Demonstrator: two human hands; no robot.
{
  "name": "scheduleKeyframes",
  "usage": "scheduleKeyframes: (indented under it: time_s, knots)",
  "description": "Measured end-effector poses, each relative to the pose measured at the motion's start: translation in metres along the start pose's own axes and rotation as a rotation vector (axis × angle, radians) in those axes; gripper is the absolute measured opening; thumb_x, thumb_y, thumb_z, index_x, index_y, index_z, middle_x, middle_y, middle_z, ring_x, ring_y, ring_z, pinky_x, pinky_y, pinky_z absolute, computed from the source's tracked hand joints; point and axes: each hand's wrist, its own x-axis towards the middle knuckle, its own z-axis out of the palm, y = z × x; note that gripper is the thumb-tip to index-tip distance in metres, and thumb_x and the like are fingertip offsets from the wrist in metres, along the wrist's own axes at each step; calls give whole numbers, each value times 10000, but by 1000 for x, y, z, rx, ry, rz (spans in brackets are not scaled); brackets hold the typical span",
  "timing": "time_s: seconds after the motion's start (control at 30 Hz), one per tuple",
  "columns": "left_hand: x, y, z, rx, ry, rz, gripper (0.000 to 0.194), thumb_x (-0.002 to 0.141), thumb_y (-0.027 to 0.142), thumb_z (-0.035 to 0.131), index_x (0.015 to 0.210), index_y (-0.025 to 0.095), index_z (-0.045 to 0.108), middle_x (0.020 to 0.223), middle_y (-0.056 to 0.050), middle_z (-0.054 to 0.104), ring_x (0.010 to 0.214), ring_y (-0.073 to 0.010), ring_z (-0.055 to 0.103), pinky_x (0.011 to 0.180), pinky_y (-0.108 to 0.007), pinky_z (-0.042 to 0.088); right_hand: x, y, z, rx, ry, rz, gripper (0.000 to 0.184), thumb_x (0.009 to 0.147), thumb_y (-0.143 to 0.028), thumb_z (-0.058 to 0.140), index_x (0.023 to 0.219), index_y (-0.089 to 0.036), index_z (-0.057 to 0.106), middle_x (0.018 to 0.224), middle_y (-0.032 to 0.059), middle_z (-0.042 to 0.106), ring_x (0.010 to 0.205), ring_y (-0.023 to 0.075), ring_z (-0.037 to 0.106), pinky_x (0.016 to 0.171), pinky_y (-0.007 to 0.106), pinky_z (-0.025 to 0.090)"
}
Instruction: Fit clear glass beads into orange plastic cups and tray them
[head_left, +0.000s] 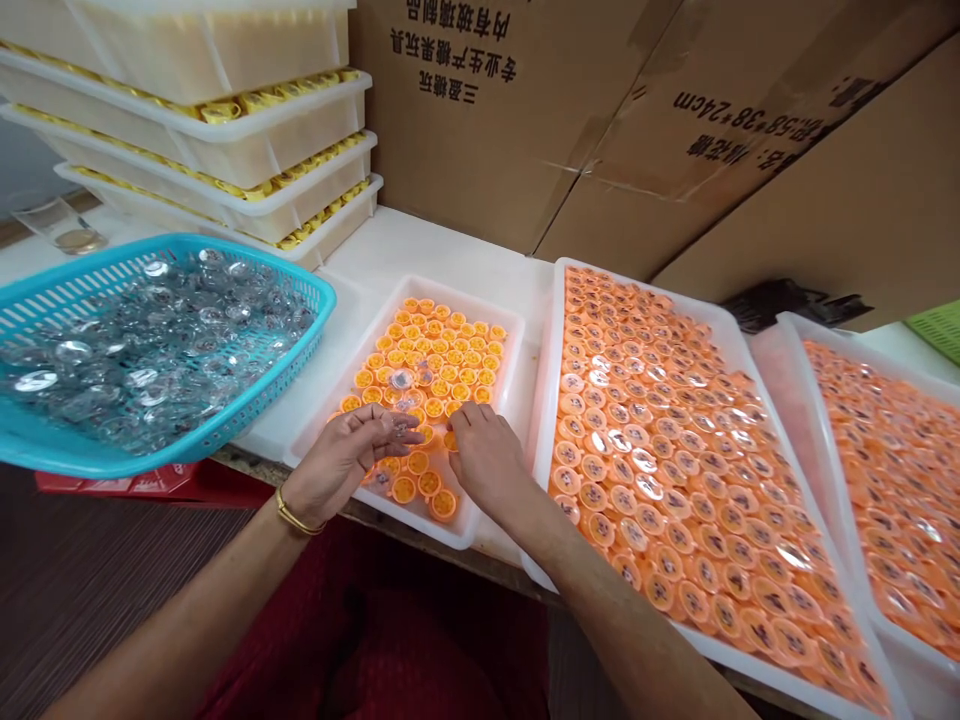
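Observation:
My left hand, with a gold bracelet at the wrist, pinches clear plastic lids over the small white tray. Just to the right, my right hand has its fingers curled down around a small orange cup, partly hidden by them. Rows of similar orange cups with yellow-orange contents stand upright in this tray. A few loose clear lids lie on top of the cups beyond my left hand.
On the left, a blue basket holds many clear lids. White trays with yellow packets are stacked behind it. To the right are a large tray and another tray, both full of lidded orange cups. Cardboard boxes line the back.

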Motion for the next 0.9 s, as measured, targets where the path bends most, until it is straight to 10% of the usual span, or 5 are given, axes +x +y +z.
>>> scheduleKeyframes:
  time_s: [0.3, 0.63, 0.9]
  knots:
    - [2, -9, 10, 65, 67, -90, 232, 811, 386, 593, 768, 179, 496, 695, 36, 542, 470, -52, 447, 413, -166, 293, -15, 5, -5, 112, 19, 36, 214, 799, -127, 535, 1007, -152, 578, 985, 93, 650, 958, 235, 568, 799, 351, 433]
    - [-7, -23, 18, 1562, -218, 668, 429, 923, 190, 374, 1299, 344, 510, 784, -14, 538, 618, -129, 496, 560, -239, 384, -23, 5, -4, 565, 115, 140, 312, 755, -82, 563, 1050, -180, 576, 1050, 55, 608, 867, 154, 604, 795, 291, 479]
    - [-18, -34, 23, 1684, -254, 733, 469, 944, 185, 340, 1397, 304, 377, 767, -4, 531, 607, -129, 508, 544, -236, 387, -50, 7, -1, 626, 224, 135, 276, 783, -107, 563, 1047, -184, 586, 969, 38, 596, 745, 125, 589, 733, 282, 497]
